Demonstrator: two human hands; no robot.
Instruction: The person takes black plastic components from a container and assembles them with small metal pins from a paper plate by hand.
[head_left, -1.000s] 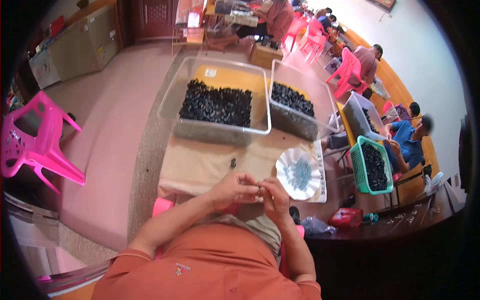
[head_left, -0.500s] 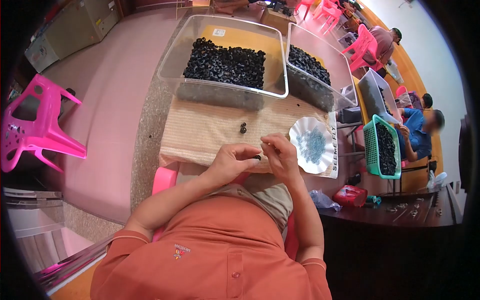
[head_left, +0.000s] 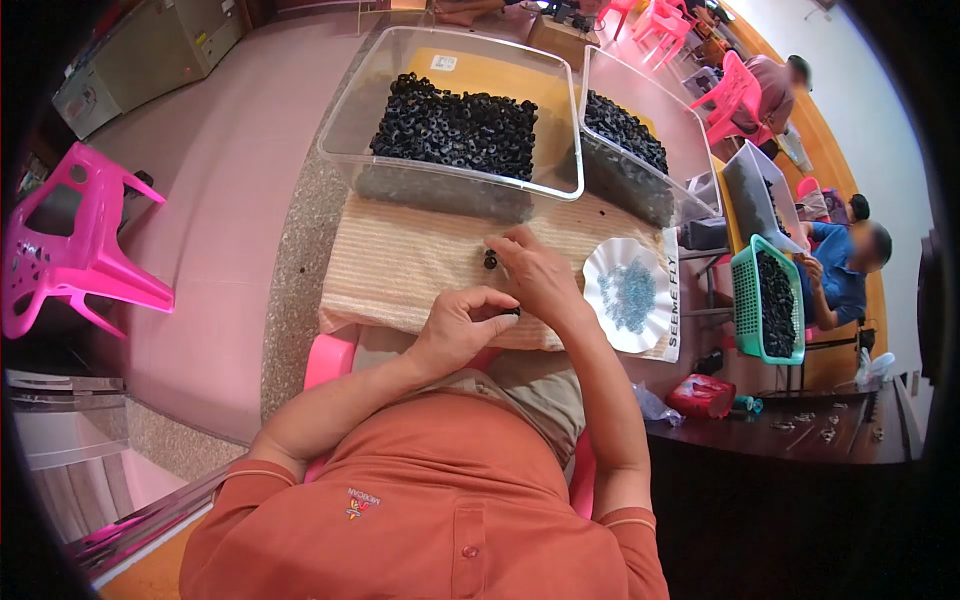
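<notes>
On the tabletop (head_left: 400,270), a small black part (head_left: 490,260) lies just left of the right hand (head_left: 535,275), which is the nearer one; its fingertips reach the part, and I cannot tell if this grip closes yet. The left hand (head_left: 462,325), nearer the body, pinches another black piece (head_left: 513,312).

Matt woven cloth (head_left: 400,270) under hands; clear glossy plastic bin (head_left: 350,110) beyond w/ matt black rings (head_left: 450,125); pleated paper plate (head_left: 600,270) right of right hand (head_left: 535,275).
</notes>
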